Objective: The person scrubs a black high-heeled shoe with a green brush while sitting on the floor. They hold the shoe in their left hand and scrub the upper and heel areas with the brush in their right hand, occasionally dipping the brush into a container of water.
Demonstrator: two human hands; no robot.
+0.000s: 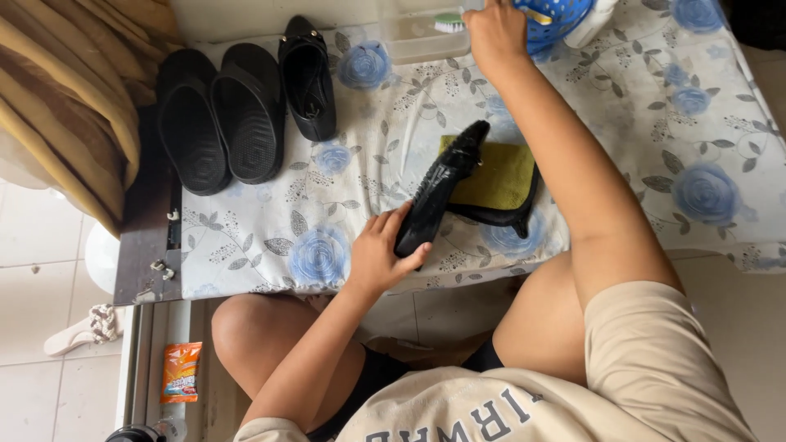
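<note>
1. The left hand (378,255) wraps its fingers around the heel end of a glossy black shoe (438,190), which lies on a yellow-green cloth (501,176) near the table's front edge.
2. The right hand (494,34) reaches to the far edge, closed around a brush (449,22) beside a blue basket (557,20); how tightly it pinches, I cannot tell.
3. Risk: the shoe sits close to the front edge of the flowered tablecloth (639,139); a slip of the left grip could send it onto the lap or floor.
4. Risk: the outstretched arm could nudge the clear tub (413,37).
5. Room: open cloth lies to the right; slippers (221,115) and another black shoe (307,78) crowd the left.
</note>
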